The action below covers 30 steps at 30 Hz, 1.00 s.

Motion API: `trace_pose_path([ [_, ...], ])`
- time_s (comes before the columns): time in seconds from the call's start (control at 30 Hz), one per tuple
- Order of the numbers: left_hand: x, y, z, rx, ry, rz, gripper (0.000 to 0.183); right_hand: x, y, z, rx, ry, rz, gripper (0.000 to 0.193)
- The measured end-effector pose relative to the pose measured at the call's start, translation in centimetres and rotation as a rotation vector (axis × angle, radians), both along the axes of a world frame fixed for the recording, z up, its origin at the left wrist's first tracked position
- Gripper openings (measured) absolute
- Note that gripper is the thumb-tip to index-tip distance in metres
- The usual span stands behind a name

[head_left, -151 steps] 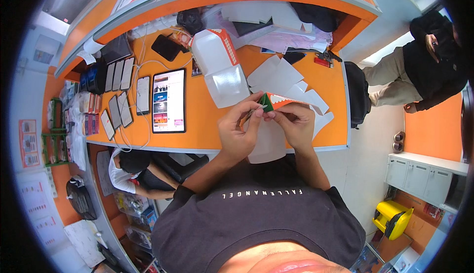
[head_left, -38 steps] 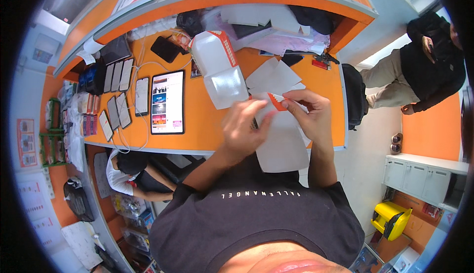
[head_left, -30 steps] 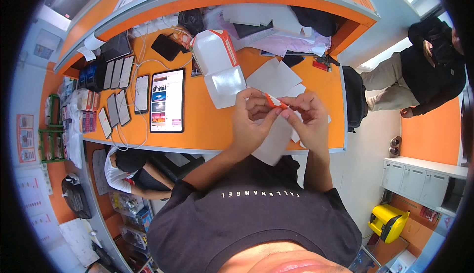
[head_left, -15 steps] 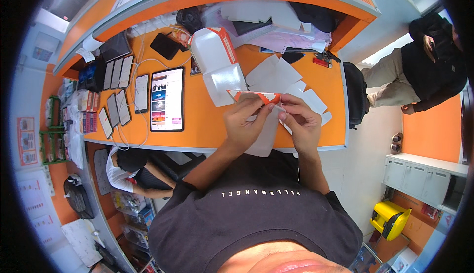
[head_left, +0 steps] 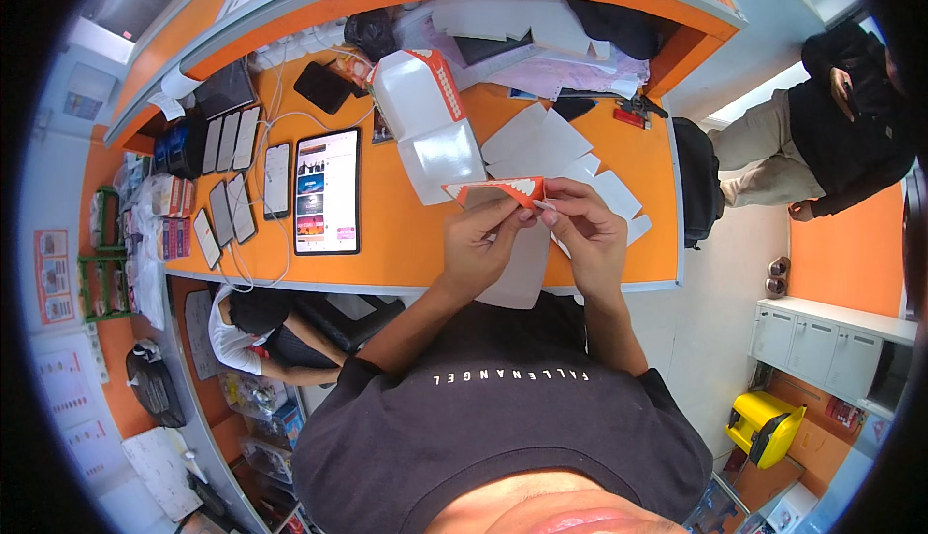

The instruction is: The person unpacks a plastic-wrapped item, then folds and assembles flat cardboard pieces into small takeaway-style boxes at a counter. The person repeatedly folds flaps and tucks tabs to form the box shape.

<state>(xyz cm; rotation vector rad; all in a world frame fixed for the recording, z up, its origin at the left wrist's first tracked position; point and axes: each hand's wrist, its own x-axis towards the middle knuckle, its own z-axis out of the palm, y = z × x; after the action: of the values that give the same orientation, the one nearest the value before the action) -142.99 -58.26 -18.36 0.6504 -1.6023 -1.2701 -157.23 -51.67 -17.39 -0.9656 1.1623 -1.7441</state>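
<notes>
Both my hands hold a partly folded carton (head_left: 518,273), orange-red with white print outside and white inside, near the front edge of the orange desk. My left hand (head_left: 480,240) pinches its left side. At its corner, the fingers of my right hand (head_left: 589,242) are closed on a flap, close to the left fingertips. One white panel hangs down toward my shirt. Beyond my hands an open carton (head_left: 440,152) of the same orange and white kind lies on the desk. To its right, flat white card blanks (head_left: 541,138) overlap one another.
On the desk's left are a lit tablet (head_left: 327,196), several phones (head_left: 276,181) and white cables. A black bag (head_left: 694,181) stands at the right edge. One person (head_left: 812,128) stands at the right; another person (head_left: 256,331) is at the lower left.
My right fingers have shifted slightly inward at the carton's corner, nearer the left fingertips. The hanging white panel has tilted a little. Both hands keep their hold.
</notes>
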Motion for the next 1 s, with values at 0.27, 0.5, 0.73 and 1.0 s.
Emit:
trace_pose_path([
  [0.27,0.5,0.1,0.1,0.007,-0.030,-0.044,0.025,0.9,-0.1,0.2,0.036,0.132,-0.066,0.013],
  [0.5,0.4,-0.1,0.0,-0.155,-0.059,0.043,0.022,2.4,-0.4,0.8,-0.010,0.426,-0.200,0.013],
  [0.73,-0.1,1.0,-0.7,0.151,0.095,0.010,0.026,1.5,-0.3,0.6,-0.070,0.772,-0.200,0.024],
  [1.0,-0.3,1.9,-0.5,0.170,0.053,-0.015,0.029,1.4,-0.8,-0.8,-0.131,0.888,-0.287,0.024],
])
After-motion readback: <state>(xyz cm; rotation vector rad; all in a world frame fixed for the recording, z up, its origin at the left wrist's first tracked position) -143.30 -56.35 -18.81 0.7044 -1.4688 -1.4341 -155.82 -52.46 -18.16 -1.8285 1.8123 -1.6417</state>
